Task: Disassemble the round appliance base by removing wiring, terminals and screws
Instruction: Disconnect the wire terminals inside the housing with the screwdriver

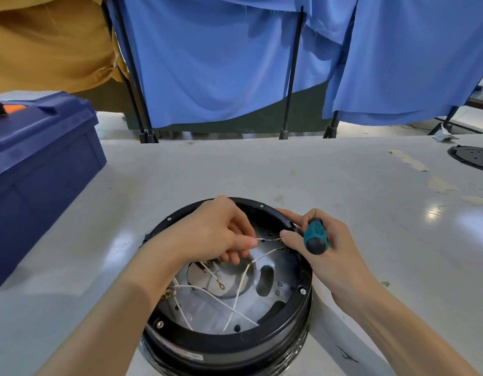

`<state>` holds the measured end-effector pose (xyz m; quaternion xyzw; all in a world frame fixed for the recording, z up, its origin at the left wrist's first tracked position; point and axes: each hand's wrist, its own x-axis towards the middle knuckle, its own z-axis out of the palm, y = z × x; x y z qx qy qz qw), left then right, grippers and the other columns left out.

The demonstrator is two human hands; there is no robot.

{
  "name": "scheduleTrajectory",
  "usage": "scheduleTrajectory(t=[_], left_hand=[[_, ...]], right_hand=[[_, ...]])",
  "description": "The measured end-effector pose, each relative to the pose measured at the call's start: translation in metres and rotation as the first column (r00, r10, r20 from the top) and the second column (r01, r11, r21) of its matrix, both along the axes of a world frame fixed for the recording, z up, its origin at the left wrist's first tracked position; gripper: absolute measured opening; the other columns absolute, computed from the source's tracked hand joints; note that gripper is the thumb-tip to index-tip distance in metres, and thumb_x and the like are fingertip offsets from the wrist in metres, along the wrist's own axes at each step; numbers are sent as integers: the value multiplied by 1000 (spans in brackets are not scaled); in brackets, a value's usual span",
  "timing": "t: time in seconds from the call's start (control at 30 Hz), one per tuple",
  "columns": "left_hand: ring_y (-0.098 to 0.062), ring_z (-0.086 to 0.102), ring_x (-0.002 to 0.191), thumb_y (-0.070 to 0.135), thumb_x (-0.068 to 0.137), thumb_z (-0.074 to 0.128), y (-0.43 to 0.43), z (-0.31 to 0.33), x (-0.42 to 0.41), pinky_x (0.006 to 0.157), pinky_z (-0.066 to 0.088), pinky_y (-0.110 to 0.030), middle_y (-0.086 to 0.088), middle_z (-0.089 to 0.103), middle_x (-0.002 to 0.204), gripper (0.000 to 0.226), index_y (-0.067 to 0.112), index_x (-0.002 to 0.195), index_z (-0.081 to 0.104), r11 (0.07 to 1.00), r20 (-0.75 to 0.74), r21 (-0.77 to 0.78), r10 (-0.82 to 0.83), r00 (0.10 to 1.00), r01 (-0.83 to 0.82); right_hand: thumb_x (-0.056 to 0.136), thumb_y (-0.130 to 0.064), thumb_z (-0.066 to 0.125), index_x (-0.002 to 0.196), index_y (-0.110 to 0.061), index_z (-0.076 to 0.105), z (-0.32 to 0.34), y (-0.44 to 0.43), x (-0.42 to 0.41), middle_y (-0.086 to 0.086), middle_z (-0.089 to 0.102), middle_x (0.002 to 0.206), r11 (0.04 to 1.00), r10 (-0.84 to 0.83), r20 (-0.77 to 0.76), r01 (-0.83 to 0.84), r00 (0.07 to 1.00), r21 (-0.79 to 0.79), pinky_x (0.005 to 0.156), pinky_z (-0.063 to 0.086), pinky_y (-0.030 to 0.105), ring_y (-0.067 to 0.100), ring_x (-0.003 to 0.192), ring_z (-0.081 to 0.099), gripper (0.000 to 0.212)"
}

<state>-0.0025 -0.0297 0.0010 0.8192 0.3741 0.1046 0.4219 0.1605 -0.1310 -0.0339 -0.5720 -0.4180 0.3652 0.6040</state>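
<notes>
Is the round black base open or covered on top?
Open: white wires and a metal plate show inside the black rim of the base.

The room is bright. Light comes from above and makes white shiny patches on the worktop (262,169), most near its right edge. A soft dark shadow lies beside the blue box (45,164) at the left edge. The round base (226,341) looks sharp. Straight lines bend near the sides, so the worktop's far edge curves.
</notes>
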Motion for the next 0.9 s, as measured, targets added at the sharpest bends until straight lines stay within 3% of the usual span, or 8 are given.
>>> scheduleTrajectory(t=[0.2, 0.3, 0.4, 0.47, 0.57, 0.63, 0.73, 0.9], left_hand=[[-12, 60, 44, 8, 85, 65, -6, -11, 15, 44, 41, -11, -6, 68, 57, 12, 7, 74, 70, 987, 0, 149, 52, 999, -52], [-12, 61, 43, 7, 85, 66, -7, -13, 23, 47, 46, -15, 0, 66, 51, 14, 10, 72, 70, 980, 9, 195, 38, 999, -39], [-13, 67, 51, 12, 88, 66, -7, -13, 23, 54, 57, -27, -4, 70, 60, 12, 12, 76, 70, 988, 36, 152, -25, 999, 19], [-16, 69, 55, 10, 90, 62, -7, -14, 24, 56, 58, -27, -6, 70, 64, 14, 14, 78, 68, 992, 49, 119, -57, 997, 51], [-14, 67, 57, 8, 94, 55, -8, -16, 26, 54, 51, -17, -7, 70, 70, 17, 15, 84, 67, 988, 23, 116, -106, 994, 103], [-11, 67, 58, 9, 94, 53, -7, -16, 26, 54, 49, -14, -4, 70, 70, 17, 15, 87, 68, 983, 8, 133, -127, 992, 124], [-6, 65, 55, 12, 94, 53, -7, -16, 26, 51, 44, -10, -1, 69, 67, 15, 18, 89, 66, 977, 16, 162, -143, 990, 139], [-9, 62, 53, 17, 96, 48, -9, -16, 30, 60, 55, -29, 0, 67, 65, 19, 14, 83, 62, 935, -65, 305, -169, 983, 181]], right_hand=[[85, 0, 68, 75, -5, 42, -1, 1, 2, -10, 73, 109, 1000, 15, -10, -15, 1000, 2, 89, 56, 28, 10, 103, 69, 28], [84, -1, 69, 75, -5, 42, -2, 2, 4, -11, 74, 107, 1000, 18, -17, -19, 1000, -10, 88, 54, 29, 9, 101, 69, 28], [84, -7, 70, 71, -9, 46, -3, 3, 4, -10, 75, 104, 1000, 17, -64, -18, 998, -6, 81, 55, 24, 11, 94, 71, 28], [85, -19, 70, 63, -16, 48, -2, 4, 4, -12, 74, 83, 1000, -20, -72, 20, 997, -7, 64, 50, 16, 7, 75, 69, 31], [85, -26, 69, 54, -22, 41, 0, 7, 5, -13, 53, 55, 994, -102, -42, 100, 994, -42, 46, 38, 15, 8, 51, 51, 42], [87, -16, 66, 56, -21, 40, 1, 8, 7, -14, 63, 62, 997, -76, -64, 74, 995, -37, 45, 39, 17, 8, 54, 57, 40], [87, -4, 62, 62, -15, 40, 0, 9, 7, -5, 76, 96, 999, -34, -88, 31, 996, -33, 49, 45, 17, 12, 73, 69, 34], [86, 1, 64, 66, -13, 45, -1, 9, 6, -2, 76, 101, 1000, -24, -96, 25, 995, 0, 56, 49, 15, 12, 76, 71, 32]])
